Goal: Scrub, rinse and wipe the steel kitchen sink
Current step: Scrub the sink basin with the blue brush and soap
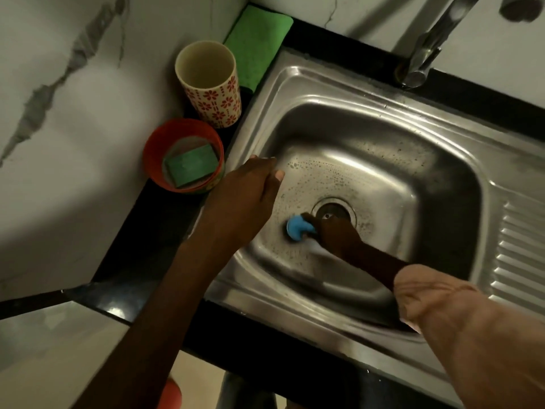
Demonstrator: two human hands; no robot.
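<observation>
In the soapy steel sink [368,134], beside the drain [334,213] — right hand [336,231] clamped on blue scrubber [298,229]; left hand [244,196] on the rim, fingers together.

Steel sink [380,119]: rectangular basin, rounded corners, set into black tabletop [153,219], ribbed drainboard on right. Basin floor wet, speckled with soap bubbles and dark spots. Round drain [334,212] near centre. Blue scrubber [298,229] pressed on basin floor just left of drain.
</observation>
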